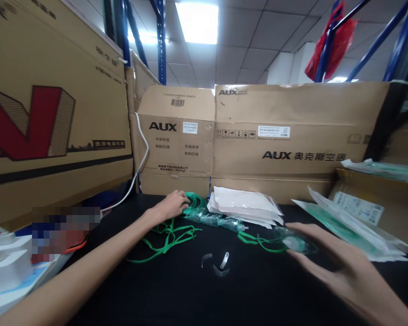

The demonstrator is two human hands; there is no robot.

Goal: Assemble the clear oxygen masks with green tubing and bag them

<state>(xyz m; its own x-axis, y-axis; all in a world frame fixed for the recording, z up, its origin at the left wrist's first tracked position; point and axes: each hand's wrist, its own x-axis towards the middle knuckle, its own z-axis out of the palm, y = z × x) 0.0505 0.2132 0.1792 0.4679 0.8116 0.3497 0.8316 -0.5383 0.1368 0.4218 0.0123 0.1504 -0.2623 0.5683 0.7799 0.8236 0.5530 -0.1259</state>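
At the left edge of a coil of green tubing (196,200), my left hand (172,204) curls its fingers down onto the tubing; the fingertips are partly hidden. Along the front of the coil lie clear, greenish plastic pieces (221,220). Tangled green straps (170,242) spread below my left wrist. On the right, my right hand (343,253) has thumb and fingers around a clear mask (294,243), somewhat blurred. A green strap (258,240) runs leftward from the mask. Between the hands lie a small metal strip (225,260) and thin clear curved pieces (221,271).
White flat packets (243,203) are stacked at the back of the black surface (204,301). More packets with green contents (347,226) lean against a carton at right. Large cardboard boxes (279,136) wall the back and left. A white cable (143,154) hangs toward a power strip (10,262).
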